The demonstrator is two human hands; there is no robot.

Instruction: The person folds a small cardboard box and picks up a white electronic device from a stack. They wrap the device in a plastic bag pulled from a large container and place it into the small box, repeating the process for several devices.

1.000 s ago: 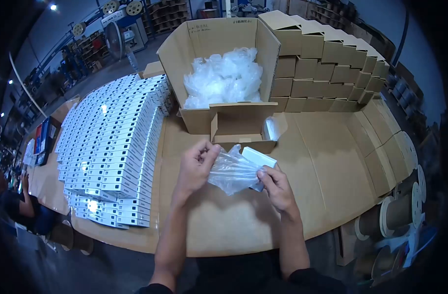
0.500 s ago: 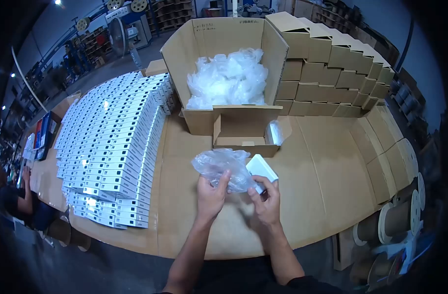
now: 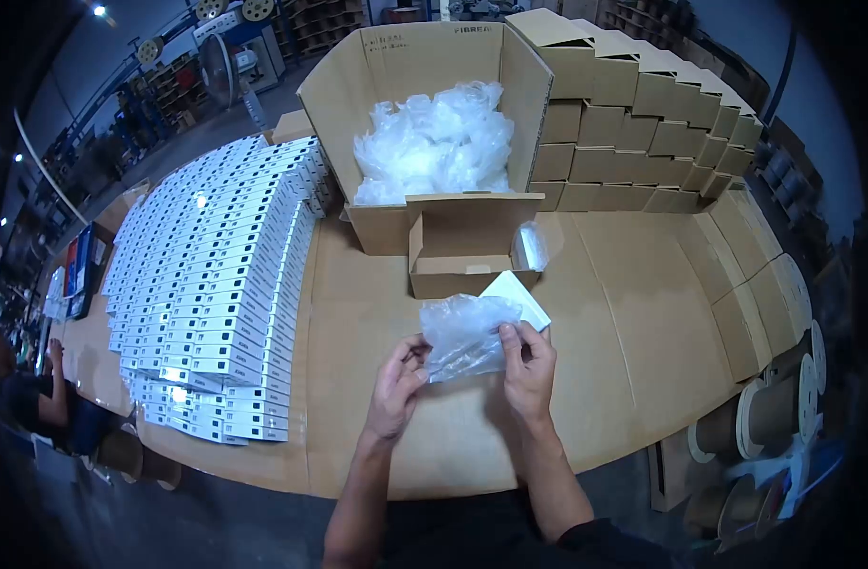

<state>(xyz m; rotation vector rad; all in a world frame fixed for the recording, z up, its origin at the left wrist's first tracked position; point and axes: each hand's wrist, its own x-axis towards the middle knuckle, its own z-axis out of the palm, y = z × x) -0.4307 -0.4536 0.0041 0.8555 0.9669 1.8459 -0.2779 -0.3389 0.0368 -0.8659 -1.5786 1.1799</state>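
Note:
My left hand [image 3: 396, 384] pinches the lower left edge of a clear plastic bag [image 3: 464, 332], its fingers closed. On the other side, my right hand [image 3: 529, 365] grips the bag's right edge together with a flat white box [image 3: 519, 298]. The box sticks out beyond the bag at the upper right; its lower part is hidden behind plastic and fingers. Just past my hands stands an open small cardboard box [image 3: 462, 283], with one plastic-wrapped white box [image 3: 529, 248] at its right end.
A large open carton [image 3: 396, 228] full of clear plastic bags [image 3: 439, 142] stands behind. Rows of stacked white boxes [image 3: 216, 284] fill the left. Brown cardboard boxes [image 3: 633, 142] are piled at the back right. Cable spools [image 3: 766, 417] stand beyond the right edge; a person [image 3: 40, 398] is far left.
The bag has moved right and now overlaps the white box. My left hand has shifted from under the bag to its lower left edge. The camera view has tilted slightly.

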